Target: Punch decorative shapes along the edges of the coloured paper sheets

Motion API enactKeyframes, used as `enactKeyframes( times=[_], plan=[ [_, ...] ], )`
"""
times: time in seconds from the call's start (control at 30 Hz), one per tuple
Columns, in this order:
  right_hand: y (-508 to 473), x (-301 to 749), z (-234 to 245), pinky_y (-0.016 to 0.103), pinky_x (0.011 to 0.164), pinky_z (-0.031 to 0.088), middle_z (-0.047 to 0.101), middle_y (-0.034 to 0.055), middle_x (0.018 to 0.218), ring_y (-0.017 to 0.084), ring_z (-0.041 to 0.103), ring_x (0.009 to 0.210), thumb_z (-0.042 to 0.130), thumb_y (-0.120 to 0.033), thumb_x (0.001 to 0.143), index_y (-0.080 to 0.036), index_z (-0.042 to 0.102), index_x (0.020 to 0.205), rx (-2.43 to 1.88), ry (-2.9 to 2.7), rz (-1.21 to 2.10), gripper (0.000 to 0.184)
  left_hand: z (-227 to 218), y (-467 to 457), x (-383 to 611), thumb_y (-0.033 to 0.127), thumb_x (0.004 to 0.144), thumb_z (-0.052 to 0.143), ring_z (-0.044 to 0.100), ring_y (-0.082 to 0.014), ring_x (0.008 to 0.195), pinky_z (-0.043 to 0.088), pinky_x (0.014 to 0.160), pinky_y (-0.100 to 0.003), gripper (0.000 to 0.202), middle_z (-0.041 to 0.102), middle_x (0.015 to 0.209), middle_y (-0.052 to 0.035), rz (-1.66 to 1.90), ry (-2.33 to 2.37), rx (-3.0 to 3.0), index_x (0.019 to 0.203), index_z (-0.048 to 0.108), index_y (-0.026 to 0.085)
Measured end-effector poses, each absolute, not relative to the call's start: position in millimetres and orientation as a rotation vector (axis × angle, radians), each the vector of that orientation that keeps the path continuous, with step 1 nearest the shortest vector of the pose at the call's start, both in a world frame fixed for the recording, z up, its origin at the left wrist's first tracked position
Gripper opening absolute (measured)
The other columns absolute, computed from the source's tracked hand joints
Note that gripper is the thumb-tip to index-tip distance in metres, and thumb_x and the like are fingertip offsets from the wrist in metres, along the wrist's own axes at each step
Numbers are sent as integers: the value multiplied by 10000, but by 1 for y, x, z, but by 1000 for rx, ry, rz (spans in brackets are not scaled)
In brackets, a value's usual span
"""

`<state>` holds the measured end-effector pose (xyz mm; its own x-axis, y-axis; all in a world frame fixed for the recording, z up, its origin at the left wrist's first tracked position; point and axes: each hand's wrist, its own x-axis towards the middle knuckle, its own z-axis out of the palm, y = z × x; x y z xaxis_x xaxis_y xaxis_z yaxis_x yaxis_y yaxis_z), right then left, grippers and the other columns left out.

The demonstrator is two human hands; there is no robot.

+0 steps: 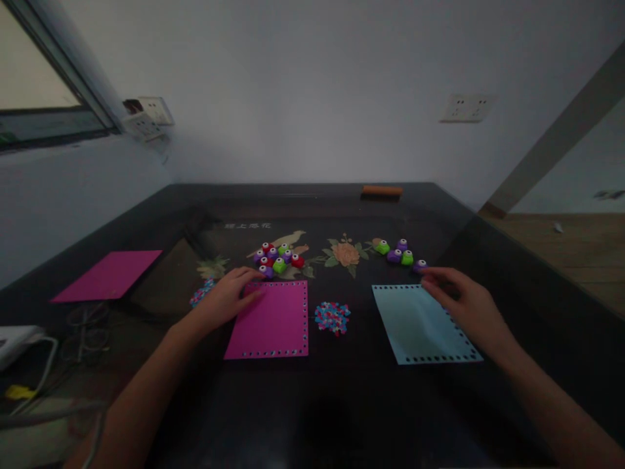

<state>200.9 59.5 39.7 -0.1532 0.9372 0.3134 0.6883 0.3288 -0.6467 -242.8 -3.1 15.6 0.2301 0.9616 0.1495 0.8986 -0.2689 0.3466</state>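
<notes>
Dark table (356,397); I see left hand (225,295) unclenched over pink sheet (276,323), eight o'clock; right hand (463,305) by purple bead (418,266), four o'clock, grip unclear.

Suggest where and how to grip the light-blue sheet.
I'd pinch the light-blue sheet by its left edge, fingers coming from the left, kept low: it looks thin and flat, that edge shows no punched holes, and the right hand is over the far right corner.
</notes>
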Motion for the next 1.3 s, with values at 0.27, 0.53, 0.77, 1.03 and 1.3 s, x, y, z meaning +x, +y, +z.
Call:
enactKeyframes(
  times=[0.27,0.53,0.77,1.03,1.3],
  plan=[
    [52,51,33,390,900,461,628,120,1113,236,572,1051,600,-248,834,-152,606,1119,-962,-2561,502,301,10,-7,-245,573,736,617,501,-285,1144,383,984,-406,622,530,1233,-131,342,1807,2216,1204,540,170],
    [65,-5,7,441,865,461,561,193,1182,319,504,1079,716,-415,724,-72,546,1227,-926,-2749,293,631,7,-6,-245,531,682,685,485,-291,1127,374,986,-394,693,506,1216,-138,268,1828,2240,1246,526,161],
    [66,-3,5,423,842,476,562,163,1140,300,499,1049,690,-453,738,-99,579,1202,-913,-2783,269,594,11,-6,-243,557,694,663,502,-290,1085,393,960,-392,699,515,1168,-136,231,1839,2238,1246,535,148],
    [60,-3,14,426,842,479,551,157,1171,295,497,1082,711,-380,736,-125,565,1193,-950,-2756,325,543,10,-7,-245,551,700,666,497,-284,1097,392,967,-397,654,502,1179,-124,249,1821,2264,1209,537,162],
    [58,-4,14,429,876,453,563,141,1131,285,493,1077,746,-302,701,-126,543,1126,-910,-2691,435,503,12,-8,-244,543,680,681,497,-301,1109,394,952,-408,622,517,1182,-113,298,1820,2275,1177,534,199]
  ],
)
